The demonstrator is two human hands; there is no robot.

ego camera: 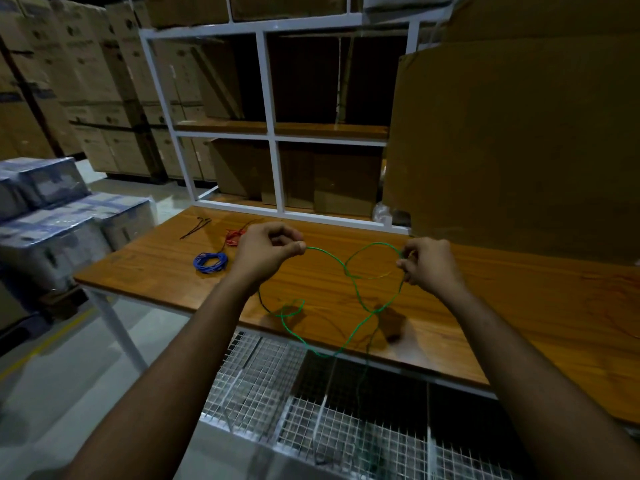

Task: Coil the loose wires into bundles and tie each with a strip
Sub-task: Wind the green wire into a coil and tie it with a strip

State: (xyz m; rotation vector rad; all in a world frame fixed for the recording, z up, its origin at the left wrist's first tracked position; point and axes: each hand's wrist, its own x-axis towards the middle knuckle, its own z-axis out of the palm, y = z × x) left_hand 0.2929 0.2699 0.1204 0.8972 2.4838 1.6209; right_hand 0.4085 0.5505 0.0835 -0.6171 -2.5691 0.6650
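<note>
A long green wire (360, 299) hangs in loose loops above the wooden table (519, 327). My left hand (268, 252) pinches one part of it between thumb and fingers. My right hand (427, 263) pinches another part, and the wire arcs between the two hands. Its lower loops sag past the table's front edge. A coiled blue wire bundle (210, 262) lies on the table left of my left hand. A red wire (232, 237) lies just behind it, partly hidden by that hand. Thin dark strips (195, 228) lie farther back left.
A white metal shelf frame (272, 140) with cardboard boxes stands behind the table. A big cardboard sheet (519, 140) leans at the back right. A wire mesh rack (311, 410) sits below the table's front edge. Wrapped boxes (52, 216) are stacked at the left.
</note>
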